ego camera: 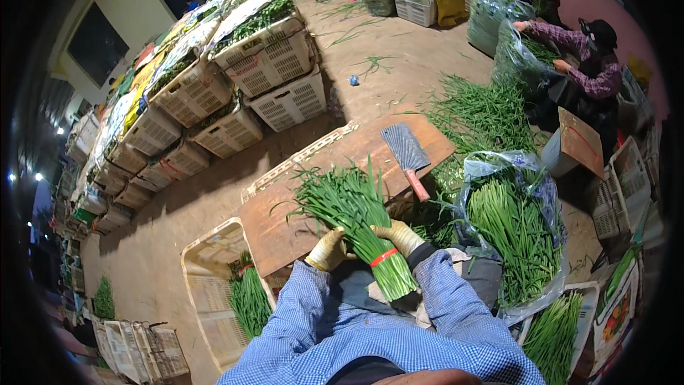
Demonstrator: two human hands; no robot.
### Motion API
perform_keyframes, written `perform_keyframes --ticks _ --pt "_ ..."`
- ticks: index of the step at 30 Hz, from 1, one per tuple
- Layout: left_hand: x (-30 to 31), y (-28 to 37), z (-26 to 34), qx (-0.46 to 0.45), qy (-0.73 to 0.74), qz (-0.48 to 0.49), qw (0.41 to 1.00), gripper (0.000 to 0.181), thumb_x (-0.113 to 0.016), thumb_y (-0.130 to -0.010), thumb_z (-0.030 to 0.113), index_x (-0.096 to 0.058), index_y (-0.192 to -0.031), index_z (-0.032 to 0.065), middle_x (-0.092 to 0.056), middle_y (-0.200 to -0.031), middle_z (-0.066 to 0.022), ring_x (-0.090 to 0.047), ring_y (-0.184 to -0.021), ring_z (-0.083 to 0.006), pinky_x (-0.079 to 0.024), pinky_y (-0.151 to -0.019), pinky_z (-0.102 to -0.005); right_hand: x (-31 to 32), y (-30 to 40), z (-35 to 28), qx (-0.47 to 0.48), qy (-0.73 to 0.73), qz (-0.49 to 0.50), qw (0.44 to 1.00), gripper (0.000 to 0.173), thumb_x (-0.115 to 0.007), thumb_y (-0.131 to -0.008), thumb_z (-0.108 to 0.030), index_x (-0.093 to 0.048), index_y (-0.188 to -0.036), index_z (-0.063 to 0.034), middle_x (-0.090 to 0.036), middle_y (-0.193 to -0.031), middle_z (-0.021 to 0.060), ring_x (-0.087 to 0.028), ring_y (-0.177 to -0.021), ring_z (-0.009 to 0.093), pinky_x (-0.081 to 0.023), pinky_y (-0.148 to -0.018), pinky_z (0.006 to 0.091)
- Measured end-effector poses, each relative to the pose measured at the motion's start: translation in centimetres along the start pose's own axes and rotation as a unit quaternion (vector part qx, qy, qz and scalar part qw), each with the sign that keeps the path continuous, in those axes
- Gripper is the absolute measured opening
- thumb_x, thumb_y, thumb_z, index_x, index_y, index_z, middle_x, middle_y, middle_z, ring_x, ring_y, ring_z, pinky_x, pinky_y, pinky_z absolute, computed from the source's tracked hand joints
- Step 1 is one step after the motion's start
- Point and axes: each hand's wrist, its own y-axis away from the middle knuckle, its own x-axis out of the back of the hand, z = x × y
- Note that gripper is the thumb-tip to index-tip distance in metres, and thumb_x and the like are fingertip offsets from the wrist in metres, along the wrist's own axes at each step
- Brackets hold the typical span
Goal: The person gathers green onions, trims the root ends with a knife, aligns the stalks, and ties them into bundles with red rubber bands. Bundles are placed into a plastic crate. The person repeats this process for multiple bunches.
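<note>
A bunch of long green leafy stalks, bound near its cut ends by a red band, lies slanting between my hands, its leaf tips over a wooden board. My left hand, in a pale glove, grips the bunch from the left. My right hand, gloved too, holds it from the right, just above the band. A broad cleaver with a reddish handle rests on the board's far right part, handle towards me. Right of me stands a clear plastic bag full of loose stalks.
Left of the board is a plastic crate with a banded bunch inside. Another crate with stalks stands at lower right. Loose greens cover the floor beyond. Stacked crates stand at upper left. A co-worker sits at upper right.
</note>
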Motion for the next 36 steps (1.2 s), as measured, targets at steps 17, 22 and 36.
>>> perform_keyframes --ticks 17,22,36 --pt "-3.5 -7.4 -2.1 -0.118 -0.007 0.279 0.953 0.032 -0.073 -0.082 0.004 -0.067 -0.113 -0.0009 -0.071 -0.097 -0.0098 -0.067 -0.085 -0.0240 -0.056 -0.079 -0.0373 1.9 1.4 0.5 0.180 0.107 0.020 0.978 0.082 -0.078 -0.083 -0.056 -0.051 -0.139 -0.0024 -0.066 -0.119 0.0053 -0.061 -0.110 0.021 -0.048 -0.099 0.0352" --pt "-3.8 -5.6 -1.2 -0.120 -0.047 0.295 0.947 0.034 -0.072 -0.083 0.004 -0.064 -0.117 0.0020 -0.070 -0.099 -0.0074 -0.067 -0.086 -0.0227 -0.057 -0.081 -0.0380 1.2 -0.7 1.7 0.164 0.128 0.085 0.974 0.070 -0.086 -0.081 -0.036 -0.055 -0.133 -0.0012 -0.065 -0.119 0.0066 -0.060 -0.108 0.019 -0.048 -0.098 0.0345" --pt "-1.4 -2.8 -1.3 -0.135 0.089 0.221 0.962 0.033 -0.070 -0.081 -0.002 -0.066 -0.114 -0.0022 -0.072 -0.103 -0.0105 -0.068 -0.092 -0.0251 -0.056 -0.088 -0.0385 -0.9 -1.2 1.0 0.050 0.091 0.075 0.992 0.048 -0.079 -0.088 -0.021 -0.061 -0.128 -0.0021 -0.069 -0.115 0.0071 -0.063 -0.102 0.020 -0.051 -0.094 0.0354"
